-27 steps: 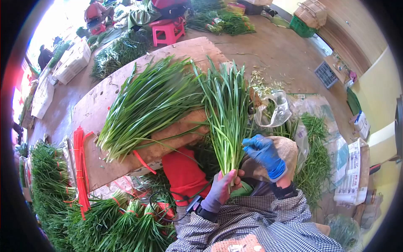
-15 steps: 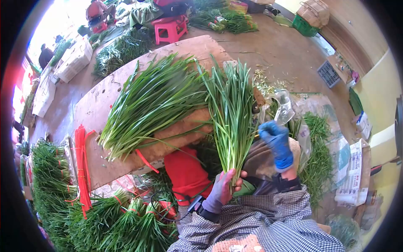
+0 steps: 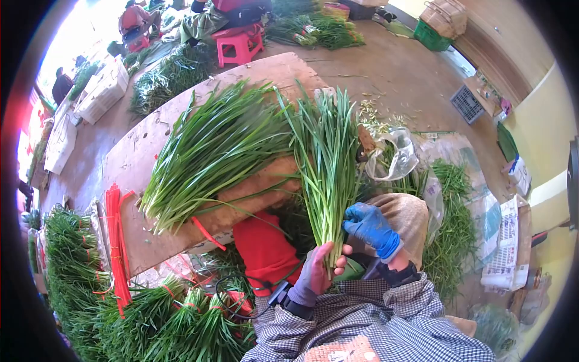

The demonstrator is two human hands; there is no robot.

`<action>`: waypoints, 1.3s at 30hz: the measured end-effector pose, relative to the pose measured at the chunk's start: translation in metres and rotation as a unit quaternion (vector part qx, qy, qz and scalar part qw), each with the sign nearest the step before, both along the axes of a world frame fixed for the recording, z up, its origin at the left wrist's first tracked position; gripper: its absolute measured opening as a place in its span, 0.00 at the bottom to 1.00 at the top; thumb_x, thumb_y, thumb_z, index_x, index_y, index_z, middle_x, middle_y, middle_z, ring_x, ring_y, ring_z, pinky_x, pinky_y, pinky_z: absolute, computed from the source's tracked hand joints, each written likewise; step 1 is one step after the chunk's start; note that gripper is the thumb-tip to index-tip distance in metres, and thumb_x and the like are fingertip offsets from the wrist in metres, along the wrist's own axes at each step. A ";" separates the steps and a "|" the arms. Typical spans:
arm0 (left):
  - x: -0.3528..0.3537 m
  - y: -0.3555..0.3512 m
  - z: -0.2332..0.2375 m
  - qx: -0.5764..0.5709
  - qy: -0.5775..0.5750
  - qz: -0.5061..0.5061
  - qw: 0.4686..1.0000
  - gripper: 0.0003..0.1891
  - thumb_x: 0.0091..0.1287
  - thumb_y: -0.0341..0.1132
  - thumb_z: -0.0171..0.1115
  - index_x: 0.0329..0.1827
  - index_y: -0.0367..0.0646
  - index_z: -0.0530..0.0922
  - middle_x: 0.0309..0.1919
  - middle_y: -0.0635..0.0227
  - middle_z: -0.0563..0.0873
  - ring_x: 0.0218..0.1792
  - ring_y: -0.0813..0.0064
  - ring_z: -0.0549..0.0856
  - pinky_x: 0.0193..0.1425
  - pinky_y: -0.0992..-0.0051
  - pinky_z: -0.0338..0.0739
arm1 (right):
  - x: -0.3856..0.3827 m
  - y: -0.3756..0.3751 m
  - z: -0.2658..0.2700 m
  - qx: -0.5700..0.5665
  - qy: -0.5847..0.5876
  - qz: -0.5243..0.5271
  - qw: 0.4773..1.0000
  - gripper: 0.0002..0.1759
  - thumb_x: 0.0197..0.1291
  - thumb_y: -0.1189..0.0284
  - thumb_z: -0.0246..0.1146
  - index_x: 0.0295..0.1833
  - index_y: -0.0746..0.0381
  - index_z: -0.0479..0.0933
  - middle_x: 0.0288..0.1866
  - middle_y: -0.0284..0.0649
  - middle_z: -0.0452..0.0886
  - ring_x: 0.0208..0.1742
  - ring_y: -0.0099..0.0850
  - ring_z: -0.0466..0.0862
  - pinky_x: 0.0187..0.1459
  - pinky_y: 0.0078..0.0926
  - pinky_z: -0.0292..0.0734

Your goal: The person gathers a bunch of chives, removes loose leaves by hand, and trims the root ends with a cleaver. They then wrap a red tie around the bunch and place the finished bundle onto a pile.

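A bunch of garlic chives point(image 3: 325, 169) stands nearly upright in front of me, its pale stem ends downward. My left hand point(image 3: 321, 268), in a grey-purple glove with bare fingertips, is wrapped round those stem ends. My right hand point(image 3: 371, 229), in a blue glove, is at the right side of the stems with its fingers curled in; whether something small is pinched there is hidden. To the left, a larger loose pile of chives point(image 3: 220, 154) lies on the wooden board point(image 3: 129, 163). A red strip point(image 3: 208, 234) sticks out past the board's near edge.
A bundle of red ties point(image 3: 116, 241) hangs over the board's left part. Tied chive bunches point(image 3: 181, 326) lie at lower left. Loose green trimmings point(image 3: 455, 226) cover a plastic sheet at right. A pink stool point(image 3: 238, 45) and seated people are at the back.
My right hand has moved left and down, from apart from the bunch to beside its stems. The left hand keeps its grip on the stem ends.
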State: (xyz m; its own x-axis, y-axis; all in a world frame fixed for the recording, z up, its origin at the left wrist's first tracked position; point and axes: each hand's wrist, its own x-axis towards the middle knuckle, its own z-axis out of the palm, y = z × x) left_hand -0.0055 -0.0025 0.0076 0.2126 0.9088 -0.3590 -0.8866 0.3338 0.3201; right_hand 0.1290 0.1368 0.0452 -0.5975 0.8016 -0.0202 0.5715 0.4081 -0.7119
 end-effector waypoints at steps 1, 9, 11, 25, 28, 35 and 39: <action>0.000 0.000 -0.003 0.009 -0.012 0.002 1.000 0.24 0.77 0.48 0.48 0.56 0.30 0.75 0.37 0.64 0.83 0.28 0.80 0.77 0.30 0.81 0.73 | 0.000 0.001 -0.001 0.000 0.000 0.000 1.000 0.10 0.53 0.73 0.68 0.40 0.66 0.82 0.31 0.44 0.80 0.32 0.35 0.82 0.37 0.31 0.77; -0.001 0.001 -0.005 0.012 -0.071 0.000 0.997 0.25 0.76 0.48 0.49 0.60 0.32 0.72 0.47 0.62 0.82 0.32 0.79 0.75 0.32 0.80 0.73 | 0.044 0.029 0.053 -0.003 0.178 -0.102 0.979 0.02 0.57 0.79 0.66 0.36 0.65 0.82 0.31 0.32 0.82 0.31 0.21 0.79 0.35 0.21 0.75; 0.002 0.001 -0.005 0.005 -0.063 0.001 0.998 0.26 0.75 0.49 0.50 0.60 0.32 0.72 0.47 0.62 0.82 0.32 0.80 0.74 0.31 0.81 0.72 | 0.071 0.032 0.078 -0.017 0.219 -0.144 0.965 0.01 0.59 0.80 0.66 0.37 0.65 0.82 0.31 0.29 0.82 0.31 0.16 0.77 0.34 0.16 0.73; 0.004 0.003 -0.006 -0.008 -0.011 0.000 1.000 0.28 0.74 0.45 0.56 0.74 0.48 0.65 0.42 0.66 0.83 0.28 0.84 0.74 0.27 0.85 0.70 | 0.337 -0.076 0.049 0.158 -0.296 -0.291 0.896 0.14 0.61 0.74 0.68 0.52 0.64 0.84 0.40 0.45 0.87 0.38 0.28 0.87 0.37 0.24 0.83; 0.013 0.008 0.010 -0.017 0.187 0.016 0.982 0.17 0.67 0.39 0.66 0.51 0.36 0.78 0.24 0.77 0.76 0.19 0.88 0.68 0.20 0.84 0.58 | 0.364 -0.079 0.036 0.059 -0.105 -0.363 0.924 0.11 0.56 0.75 0.70 0.45 0.64 0.85 0.34 0.43 0.86 0.37 0.28 0.86 0.39 0.26 0.80; -0.001 0.010 0.007 0.002 -0.063 0.016 0.998 0.25 0.73 0.41 0.54 0.71 0.43 0.67 0.45 0.62 0.82 0.22 0.87 0.66 0.24 0.86 0.62 | 0.250 -0.046 0.049 0.082 -0.017 -0.350 0.933 0.06 0.56 0.76 0.69 0.28 0.65 0.81 0.25 0.37 0.81 0.26 0.26 0.82 0.32 0.27 0.77; -0.008 0.011 0.013 0.007 -0.159 0.021 0.987 0.28 0.74 0.46 0.51 0.73 0.43 0.66 0.56 0.55 0.81 0.27 0.83 0.68 0.29 0.82 0.66 | 0.178 -0.030 0.066 -0.073 0.044 -0.278 0.957 0.04 0.57 0.74 0.69 0.37 0.63 0.84 0.29 0.37 0.82 0.26 0.23 0.82 0.28 0.22 0.77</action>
